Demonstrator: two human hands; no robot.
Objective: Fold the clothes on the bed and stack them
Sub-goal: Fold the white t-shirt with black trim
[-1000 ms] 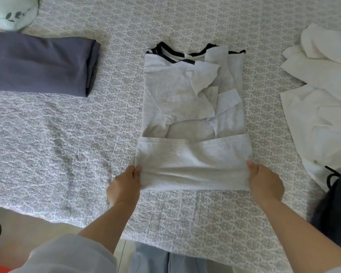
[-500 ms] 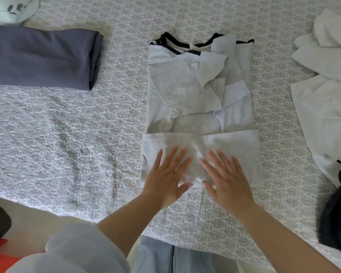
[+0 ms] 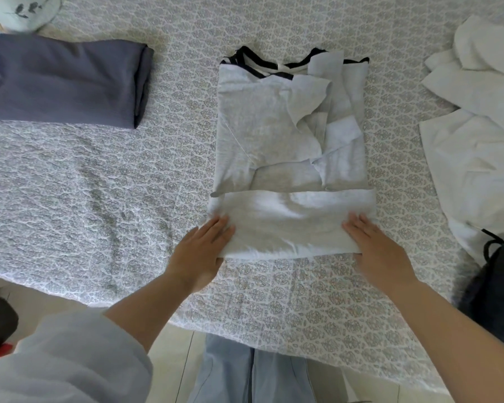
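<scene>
shirt [image 3: 288,135] is lying mid-bed [image 3: 99,199], its bottom flap being pressed flat at both ends by left hand [image 3: 200,254] and right hand [image 3: 378,251], fingers straight, so the fold is kept neat.

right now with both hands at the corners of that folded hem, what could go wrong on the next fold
The loose sleeve flaps on the grey shirt lie crooked and may bunch into a lumpy fold. The left hand and right hand rest flat at the corners, so the hem band could slip when lifted. The shirt lies close to the bed edge.
</scene>
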